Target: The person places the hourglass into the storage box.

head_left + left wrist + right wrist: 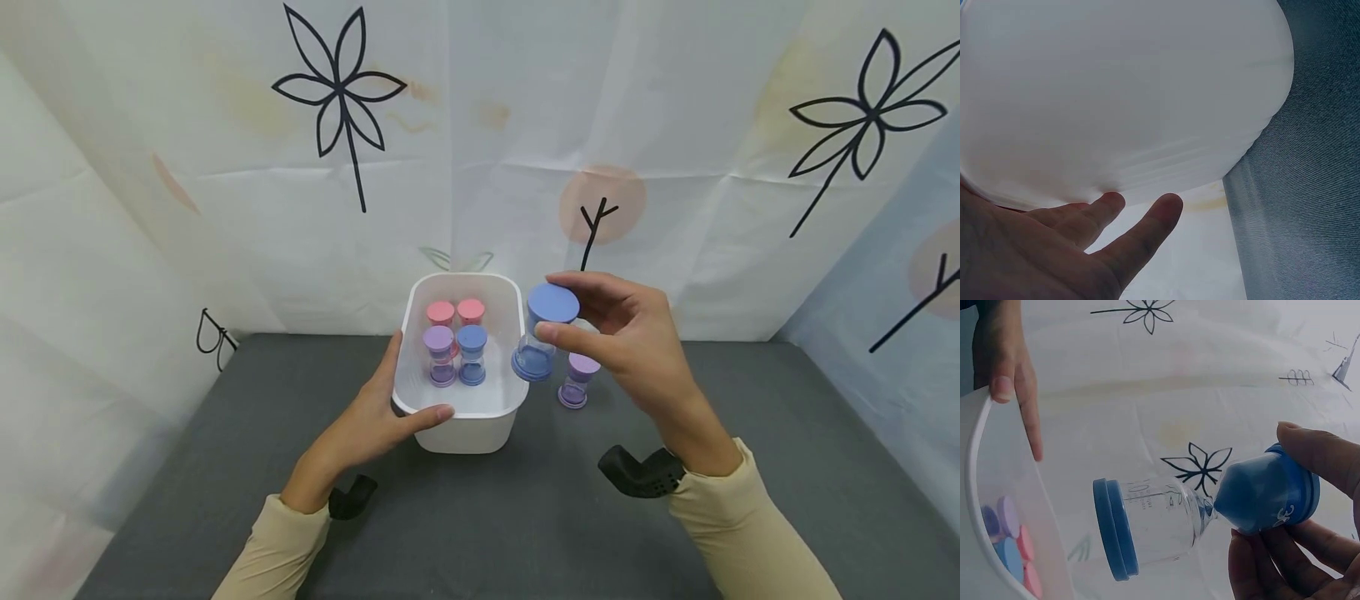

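Note:
My right hand (630, 337) pinches a large blue sand timer (536, 354) by its upper cap, at the right rim of a white bin (468, 433). In the right wrist view, blue sand fills the timer's bulb nearest the fingers, and the far bulb looks clear. My left hand (367, 421) rests on the bin's left side, thumb along the front rim, with straight fingers against the outer wall in the left wrist view. Inside the bin stand a purple timer (441, 358), a small blue timer (472, 357) and two pink ones, partly hidden behind them.
A small purple sand timer (577, 382) stands on the dark grey table (525, 533), right of the bin and close to my right hand. Behind the table hangs a pale cloth (495, 108) with flower drawings.

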The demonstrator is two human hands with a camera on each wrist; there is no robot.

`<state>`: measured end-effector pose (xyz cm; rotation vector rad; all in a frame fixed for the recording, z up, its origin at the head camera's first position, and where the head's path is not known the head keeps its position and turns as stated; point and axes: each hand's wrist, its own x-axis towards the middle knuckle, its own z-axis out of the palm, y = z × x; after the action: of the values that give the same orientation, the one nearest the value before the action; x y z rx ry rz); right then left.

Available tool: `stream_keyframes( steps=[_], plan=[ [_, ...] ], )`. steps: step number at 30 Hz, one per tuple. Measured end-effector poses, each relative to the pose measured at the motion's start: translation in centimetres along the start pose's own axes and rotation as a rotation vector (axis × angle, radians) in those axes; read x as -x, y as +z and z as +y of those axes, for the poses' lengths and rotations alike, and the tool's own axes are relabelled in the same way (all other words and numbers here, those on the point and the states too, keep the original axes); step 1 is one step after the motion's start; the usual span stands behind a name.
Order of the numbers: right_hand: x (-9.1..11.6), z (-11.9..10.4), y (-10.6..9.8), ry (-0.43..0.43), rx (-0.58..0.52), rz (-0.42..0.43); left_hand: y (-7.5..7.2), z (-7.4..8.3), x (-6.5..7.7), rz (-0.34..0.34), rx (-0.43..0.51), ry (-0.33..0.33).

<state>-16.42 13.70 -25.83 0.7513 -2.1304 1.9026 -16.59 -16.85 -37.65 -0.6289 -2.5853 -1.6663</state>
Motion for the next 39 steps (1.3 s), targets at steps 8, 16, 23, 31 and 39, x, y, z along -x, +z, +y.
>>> stream_keyframes(
  steps=[8,16,23,31,39],
  plan=[
    [-1.8,1.6,2.5,0.050,-0.121,-0.073,0.0,-0.1,-0.2,-0.009,0.027,0.016],
    [-3.5,4.5,5.2,0.105,-0.183,-0.125,-0.1,-0.1,-0.2,-0.028,0.058,0.020],
    [-4.3,6.9,7.4,0.169,-0.181,-0.155,-0.1,-0.2,-0.1,-0.028,0.029,-0.010],
    [-4.6,8.8,9.3,0.229,-0.118,-0.187,0.0,0.0,0.0,-0.032,0.032,-0.045],
    [-5.0,9.3,10.0,0.255,-0.020,-0.216,-0.1,-0.2,0.1,-0.030,0.026,-0.055]
  ],
)
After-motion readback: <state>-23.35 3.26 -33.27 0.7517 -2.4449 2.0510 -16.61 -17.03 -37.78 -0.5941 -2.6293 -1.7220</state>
